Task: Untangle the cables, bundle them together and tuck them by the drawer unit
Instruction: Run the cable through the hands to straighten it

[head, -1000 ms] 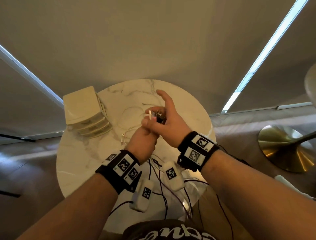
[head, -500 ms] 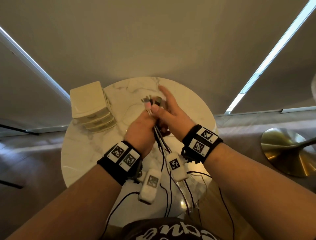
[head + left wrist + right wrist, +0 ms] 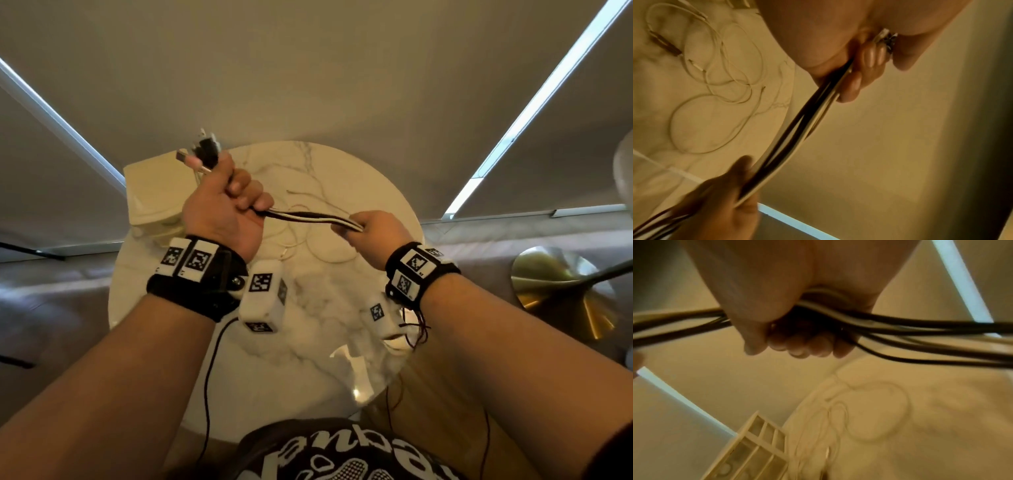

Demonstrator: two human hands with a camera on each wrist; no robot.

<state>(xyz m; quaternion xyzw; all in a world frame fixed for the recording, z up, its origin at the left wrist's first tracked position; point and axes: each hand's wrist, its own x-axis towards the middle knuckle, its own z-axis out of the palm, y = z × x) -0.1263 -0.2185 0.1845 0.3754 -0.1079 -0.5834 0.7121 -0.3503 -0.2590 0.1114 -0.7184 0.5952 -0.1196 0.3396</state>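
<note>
A bundle of black and white cables (image 3: 308,216) stretches between my two hands above the round marble table (image 3: 342,342). My left hand (image 3: 226,202) grips one end, and the plugs (image 3: 202,150) stick up out of its fist. My right hand (image 3: 371,229) holds the bundle further along, fingers curled round it (image 3: 807,344). In the left wrist view the cables (image 3: 797,129) run from my left fist down to the right hand (image 3: 731,194). The cream drawer unit (image 3: 150,202) stands at the table's far left, partly behind my left hand. Thin white cables (image 3: 301,236) lie looped on the table.
A brass lamp base (image 3: 561,294) stands on the floor to the right. Wrist camera units and their black leads (image 3: 263,294) hang below both wrists over the table's near part. A plain wall lies beyond the table's far edge.
My hands were close together at the plugs. They have moved apart: the left has lifted up and left with the plug ends, the right has slid right along the bundle, drawing it straight.
</note>
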